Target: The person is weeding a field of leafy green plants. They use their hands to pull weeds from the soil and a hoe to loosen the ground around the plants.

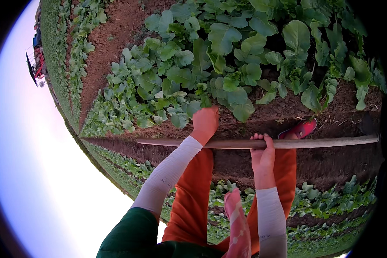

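Note:
My right hand [263,154] is palm up, its fingers and thumb wrapped around a long wooden tool handle [325,143]. The handle lies crosswise before my legs and passes beneath my left wrist. At its right end a dark, flat piece [369,123], perhaps a hoe blade, shows dimly near the soil. My left hand [206,121] reaches past the handle, back upward and fingers curled, to the near edge of a bed of broad-leaved green plants [224,38]. A leaf [205,101] rises right at its knuckles. The fingertips are hidden, so any hold there is unclear.
A red shoe [298,129] stands in the soil furrow [232,164] just beyond the handle. Orange trousers [193,196] cover my legs, and a pink patterned cloth [238,232] hangs between my arms. Lower plant rows [329,196] run behind me. Bare soil [106,48] borders the bed at left.

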Tool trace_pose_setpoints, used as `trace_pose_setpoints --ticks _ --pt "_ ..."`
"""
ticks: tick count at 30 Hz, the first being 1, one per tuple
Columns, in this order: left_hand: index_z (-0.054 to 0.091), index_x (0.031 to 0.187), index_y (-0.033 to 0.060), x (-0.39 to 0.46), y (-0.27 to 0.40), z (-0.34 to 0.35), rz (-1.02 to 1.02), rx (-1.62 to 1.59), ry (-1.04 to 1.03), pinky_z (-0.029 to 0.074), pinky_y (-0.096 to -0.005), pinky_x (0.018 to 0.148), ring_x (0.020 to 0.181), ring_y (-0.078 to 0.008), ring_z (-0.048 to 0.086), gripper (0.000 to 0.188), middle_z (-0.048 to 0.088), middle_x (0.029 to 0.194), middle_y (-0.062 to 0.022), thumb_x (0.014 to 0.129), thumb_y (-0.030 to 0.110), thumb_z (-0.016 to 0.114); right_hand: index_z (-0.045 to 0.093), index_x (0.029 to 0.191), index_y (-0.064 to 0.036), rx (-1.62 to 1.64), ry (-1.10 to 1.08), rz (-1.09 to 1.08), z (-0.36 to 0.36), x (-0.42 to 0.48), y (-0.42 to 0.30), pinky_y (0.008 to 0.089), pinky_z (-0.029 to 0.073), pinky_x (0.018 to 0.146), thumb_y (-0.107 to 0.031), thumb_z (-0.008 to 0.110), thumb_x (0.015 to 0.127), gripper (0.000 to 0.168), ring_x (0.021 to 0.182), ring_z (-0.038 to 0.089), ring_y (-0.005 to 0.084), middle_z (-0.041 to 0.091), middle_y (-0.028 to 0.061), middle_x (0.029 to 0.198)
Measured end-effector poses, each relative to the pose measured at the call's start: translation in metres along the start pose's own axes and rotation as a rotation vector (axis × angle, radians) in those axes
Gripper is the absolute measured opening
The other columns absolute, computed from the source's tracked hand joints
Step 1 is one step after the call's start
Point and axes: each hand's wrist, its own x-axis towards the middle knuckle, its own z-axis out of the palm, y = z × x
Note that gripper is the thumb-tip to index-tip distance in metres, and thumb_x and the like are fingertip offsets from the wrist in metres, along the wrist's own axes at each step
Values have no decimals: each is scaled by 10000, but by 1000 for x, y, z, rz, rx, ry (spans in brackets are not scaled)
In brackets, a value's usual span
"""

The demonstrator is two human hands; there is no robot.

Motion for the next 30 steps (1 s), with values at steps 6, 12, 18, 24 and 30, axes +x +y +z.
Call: trace_pose_setpoints --ticks 6,12,18,24,30 --pt "688 807 94 -39 -30 -25 127 -445 -200 515 -428 618 715 -324 652 192 656 723 -132 844 262 603 549 946 -73 -16 2 11 -5 5 -1 366 496 882 -113 600 884 89 876 596 180 590 29 847" --pt "670 849 91 -46 -111 8 -91 55 -330 537 -454 674 810 -324 661 254 677 869 -124 852 337 605 540 973 -81 -77 10 31 -4 9 12 359 474 905 -125 588 892 104 940 599 182 610 34 909" --pt "634 871 42 -38 -126 -24 -370 -29 -180 537 -445 698 868 -334 654 251 666 942 -154 864 291 599 548 975 -119 -177 -3 65 -3 6 32 332 444 877 -174 598 891 111 1003 594 170 624 15 967" --pt "576 1029 40 -26 -122 -45 -18 -258 502 504 -393 805 935 -322 581 200 602 1004 -133 842 110 584 550 987 -129 -230 -45 75 -2 2 49 338 437 877 -188 607 887 130 1014 596 170 629 9 977" --pt "575 1069 59 1 -116 -61 357 -247 536 413 -432 951 1008 -324 515 333 551 1005 -101 741 14 605 550 992 -127 -257 -34 64 -3 4 58 340 446 884 -184 607 887 132 1013 601 178 632 15 985"
